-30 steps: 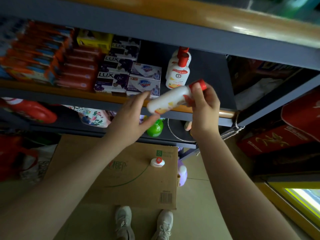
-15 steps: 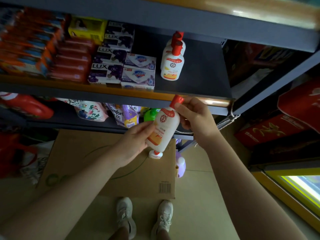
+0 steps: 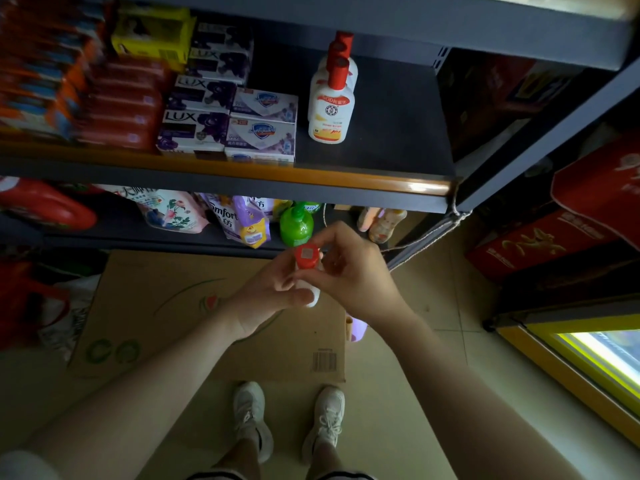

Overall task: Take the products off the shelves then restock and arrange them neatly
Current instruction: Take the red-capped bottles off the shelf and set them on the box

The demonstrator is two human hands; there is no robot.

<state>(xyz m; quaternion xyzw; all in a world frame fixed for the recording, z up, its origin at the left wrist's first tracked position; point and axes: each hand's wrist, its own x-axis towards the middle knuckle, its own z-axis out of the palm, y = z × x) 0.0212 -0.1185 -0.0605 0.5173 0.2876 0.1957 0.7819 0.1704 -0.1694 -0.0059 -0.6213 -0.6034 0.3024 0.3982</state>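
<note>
A white lotion bottle with a red cap [image 3: 307,258] stands upright in front of me, cap toward the camera, below the shelf edge. My left hand [image 3: 266,294] grips its body from the left. My right hand [image 3: 349,271] pinches the cap and neck from the right. On the dark shelf [image 3: 391,133] above stand matching white bottles with red caps [image 3: 331,109] in a row. Beside them on the left are stacked soap boxes [image 3: 228,123], purple and white.
A flattened cardboard box [image 3: 166,306] lies on the floor under my hands. The lower shelf holds refill pouches [image 3: 239,220], a green bottle [image 3: 296,225] and a red jug [image 3: 48,206]. Red cartons [image 3: 540,240] stand at the right; a lit yellow-framed case [image 3: 588,355] is lower right.
The bottle came down from the shelf edge and turned from lying sideways to upright, cap facing me. Both hands lowered with it and closed in around it.
</note>
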